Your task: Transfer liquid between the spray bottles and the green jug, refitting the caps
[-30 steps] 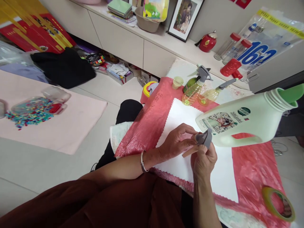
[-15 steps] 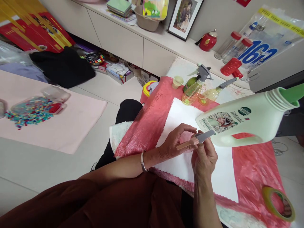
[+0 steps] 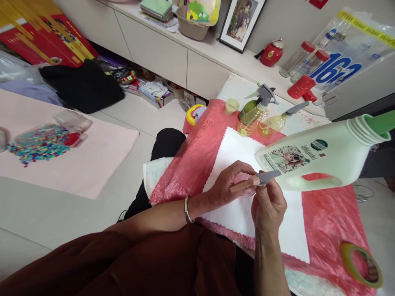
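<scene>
My left hand (image 3: pixel 226 185) and my right hand (image 3: pixel 270 203) meet over a white sheet with scalloped edges (image 3: pixel 290 230). Between their closed fingers is a small flat piece, tan at one end and grey and blade-like at the other (image 3: pixel 268 176); its exact kind I cannot make out. The left fingers hold around the tan end, while the right thumb and fingers pinch near the grey end. Something pinkish shows between the left fingers, too unclear to name. Just beyond the right hand, a large pale green jug (image 3: pixel 327 152) leans at a tilt.
Red plastic sheeting (image 3: pixel 333 218) covers the table. At its far side are a spray bottle (image 3: pixel 250 119), a second bottle (image 3: pixel 274 123) and a small cup (image 3: pixel 231 106). A tape roll (image 3: pixel 361 263) lies near right. Coloured bits (image 3: pixel 40 148) lie on a pink surface at left.
Both hands have shifted very slightly to the right with the small tan and grey piece. The grip on it looks the same.
</scene>
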A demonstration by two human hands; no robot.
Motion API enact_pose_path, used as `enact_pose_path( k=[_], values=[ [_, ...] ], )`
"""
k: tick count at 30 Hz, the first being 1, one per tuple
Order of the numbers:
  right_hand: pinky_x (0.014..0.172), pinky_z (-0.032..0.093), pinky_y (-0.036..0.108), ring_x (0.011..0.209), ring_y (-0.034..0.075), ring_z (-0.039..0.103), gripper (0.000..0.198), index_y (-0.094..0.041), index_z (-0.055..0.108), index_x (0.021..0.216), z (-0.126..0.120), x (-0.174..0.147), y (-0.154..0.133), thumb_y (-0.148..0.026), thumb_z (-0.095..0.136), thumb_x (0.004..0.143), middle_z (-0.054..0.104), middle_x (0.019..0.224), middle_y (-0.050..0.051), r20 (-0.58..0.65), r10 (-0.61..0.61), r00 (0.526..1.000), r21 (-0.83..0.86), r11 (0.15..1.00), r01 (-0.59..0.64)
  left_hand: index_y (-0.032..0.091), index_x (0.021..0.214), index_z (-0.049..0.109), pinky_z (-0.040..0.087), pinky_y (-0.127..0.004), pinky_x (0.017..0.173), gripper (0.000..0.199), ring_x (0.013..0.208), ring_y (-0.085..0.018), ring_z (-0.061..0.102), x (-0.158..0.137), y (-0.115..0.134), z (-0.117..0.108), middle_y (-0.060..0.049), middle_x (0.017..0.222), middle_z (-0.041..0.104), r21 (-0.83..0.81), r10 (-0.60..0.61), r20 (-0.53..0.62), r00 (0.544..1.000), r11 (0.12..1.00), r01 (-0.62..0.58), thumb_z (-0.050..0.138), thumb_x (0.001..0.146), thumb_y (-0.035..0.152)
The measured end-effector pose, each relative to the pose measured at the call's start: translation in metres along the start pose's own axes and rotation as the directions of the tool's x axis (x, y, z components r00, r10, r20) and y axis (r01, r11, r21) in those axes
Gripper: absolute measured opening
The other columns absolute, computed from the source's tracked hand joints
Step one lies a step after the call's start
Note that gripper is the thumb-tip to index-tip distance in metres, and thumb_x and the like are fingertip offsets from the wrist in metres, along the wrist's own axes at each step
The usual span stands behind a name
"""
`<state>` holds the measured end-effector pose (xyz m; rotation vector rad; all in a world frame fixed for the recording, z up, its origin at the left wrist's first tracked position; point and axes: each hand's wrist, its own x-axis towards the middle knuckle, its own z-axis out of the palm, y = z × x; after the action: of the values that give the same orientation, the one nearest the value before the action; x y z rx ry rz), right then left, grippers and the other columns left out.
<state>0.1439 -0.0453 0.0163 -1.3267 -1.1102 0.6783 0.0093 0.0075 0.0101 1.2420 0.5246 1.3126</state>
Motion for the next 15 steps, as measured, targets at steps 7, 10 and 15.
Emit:
enact_pose_path(
  k=[7, 10, 15],
  values=[
    [0.102, 0.046, 0.039, 0.11, 0.021, 0.059, 0.033, -0.019, 0.07, 0.115, -0.001, -0.001, -0.001, -0.04, 0.075, 0.09, 0.061, 0.118, 0.009, 0.032, -0.015, 0.999, 0.03, 0.999, 0.014, 0.019, 0.108, 0.068, 0.052, -0.035, 0.093, 0.034, 0.103, -0.022, 0.067, 0.001, 0.004, -0.003, -0.008, 0.109, 0.07, 0.006, -0.042, 0.009, 0.999, 0.999, 0.042, 0.078, 0.084, 0.04],
    [0.098, 0.048, 0.036, 0.107, 0.02, 0.06, 0.03, -0.019, 0.072, 0.111, -0.001, -0.002, -0.004, -0.039, 0.076, 0.089, 0.062, 0.115, 0.008, 0.006, -0.007, 1.0, 0.025, 1.0, 0.006, 0.02, 0.105, 0.068, 0.053, -0.034, 0.09, 0.033, 0.1, -0.021, 0.067, 0.001, 0.005, -0.003, -0.007, 0.106, 0.07, -0.022, -0.084, 0.002, 0.996, 0.996, 0.084, 0.078, 0.084, 0.042],
    [0.097, 0.047, 0.033, 0.11, 0.019, 0.06, 0.03, -0.025, 0.072, 0.12, -0.005, 0.001, -0.01, -0.033, 0.076, 0.091, 0.062, 0.118, 0.007, 0.073, -0.002, 0.997, 0.063, 0.998, -0.002, 0.02, 0.102, 0.069, 0.053, -0.034, 0.092, 0.037, 0.102, -0.022, 0.066, 0.003, 0.009, 0.001, -0.007, 0.105, 0.07, -0.041, -0.106, -0.011, 0.994, 0.994, 0.106, 0.075, 0.084, 0.051]
  ],
)
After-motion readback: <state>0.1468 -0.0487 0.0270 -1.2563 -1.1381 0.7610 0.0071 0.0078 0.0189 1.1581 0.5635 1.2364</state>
